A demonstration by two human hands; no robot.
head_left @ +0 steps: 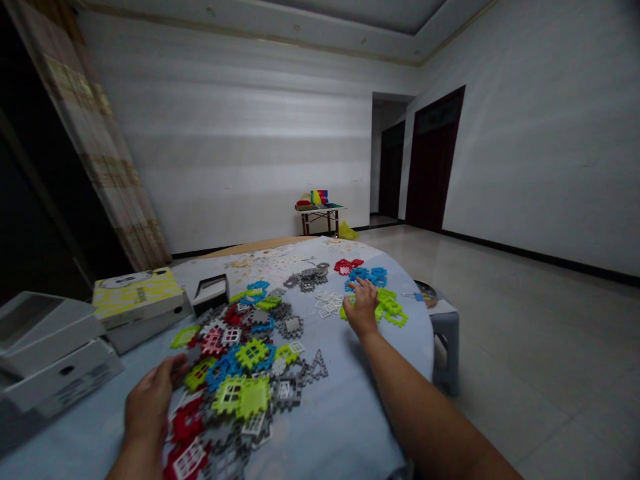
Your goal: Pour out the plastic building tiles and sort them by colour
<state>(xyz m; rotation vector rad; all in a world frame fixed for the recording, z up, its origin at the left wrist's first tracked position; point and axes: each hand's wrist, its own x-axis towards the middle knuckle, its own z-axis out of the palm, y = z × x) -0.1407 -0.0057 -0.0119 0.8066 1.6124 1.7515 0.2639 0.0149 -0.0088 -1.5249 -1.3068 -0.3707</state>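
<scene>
A mixed heap of toothed plastic building pieces in green, blue, red and grey, with small white window frames among them, covers the near left of the table. My left hand rests at the heap's left edge, fingers loosely extended and holding nothing that I can see. Farther right, my right hand hovers over sorted pieces with its fingers apart and curved. Beside it lie green pieces, blue pieces and white frames. Red pieces and grey pieces form groups beyond.
A yellow-and-white box, a small black box and an open grey-white box stand at the left. Crumb-like bits lie on the far tablecloth. A grey stool stands right of the table.
</scene>
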